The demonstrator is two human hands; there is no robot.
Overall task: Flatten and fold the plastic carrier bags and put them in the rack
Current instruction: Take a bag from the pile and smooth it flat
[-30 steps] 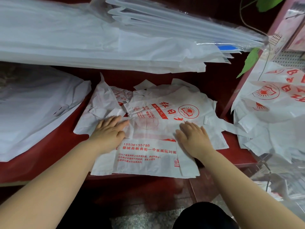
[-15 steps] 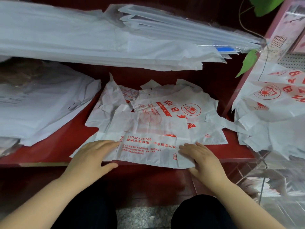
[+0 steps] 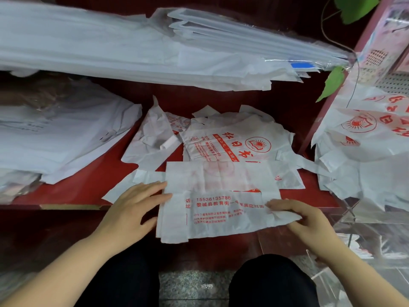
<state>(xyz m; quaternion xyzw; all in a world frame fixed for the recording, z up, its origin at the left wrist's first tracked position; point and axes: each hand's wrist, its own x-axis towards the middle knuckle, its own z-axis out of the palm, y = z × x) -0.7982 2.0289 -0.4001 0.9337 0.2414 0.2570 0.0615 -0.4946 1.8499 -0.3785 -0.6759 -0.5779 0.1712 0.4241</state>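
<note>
Head view: left hand (image 3: pixel 132 209) flat, right hand (image 3: pixel 309 224) pinching bag (image 3: pixel 221 209) overhanging shelf (image 3: pixel 88 185) edge.

The folded bag (image 3: pixel 219 209) covers the lower half of the printed bag (image 3: pixel 239 140) behind it; the upper-shelf stack (image 3: pixel 88 52) runs off the left edge.

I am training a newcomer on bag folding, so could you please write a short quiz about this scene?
1. True or false: the folded bag lies wholly on the red shelf.
2. The folded bag's print is: A blue, B red, C green?
3. Fill in: a heap of sun-logo bags lies off the shelf, to its ___.
Key: 1 false, its near edge overhangs the shelf's front; 2 B; 3 right.
</note>
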